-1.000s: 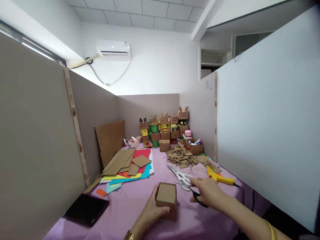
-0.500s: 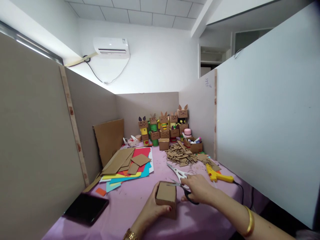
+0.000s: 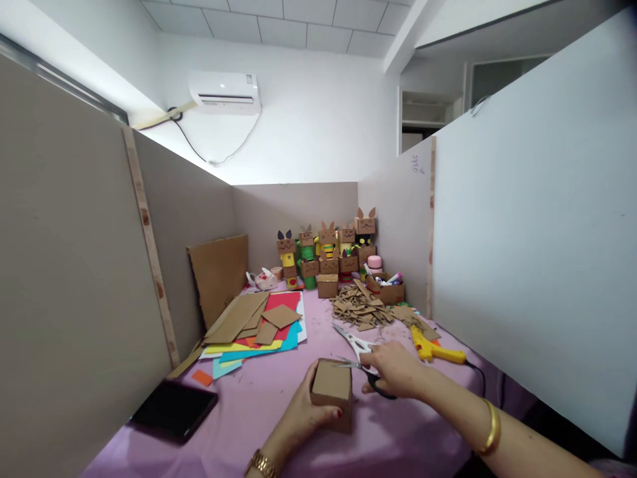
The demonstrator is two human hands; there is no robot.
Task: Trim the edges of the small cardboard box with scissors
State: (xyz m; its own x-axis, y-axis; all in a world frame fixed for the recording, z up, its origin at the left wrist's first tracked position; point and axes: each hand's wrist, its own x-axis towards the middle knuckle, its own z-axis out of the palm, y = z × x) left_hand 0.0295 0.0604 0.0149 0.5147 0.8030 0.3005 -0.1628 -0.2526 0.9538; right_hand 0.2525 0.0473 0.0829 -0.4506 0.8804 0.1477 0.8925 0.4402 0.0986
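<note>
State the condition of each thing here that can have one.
Cardboard box, held, top covered.
Left hand, gripping the box.
Black-handled scissors, blades slightly open.
Right hand, holding those scissors.
White-handled scissors, lying flat.
Yellow glue gun, lying unheld, power unclear.
Black tablet-like device, dark.
Marker box, open.
Cardboard scraps, heaped.
Air conditioner, mounted, running unclear.

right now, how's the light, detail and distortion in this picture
Head view: soft light, with the brown cardboard box paler on top than in front; head view: apparent wide-angle stretching of the tall pale right-side partition; head view: the flat black rectangular device shows little detail.
</note>
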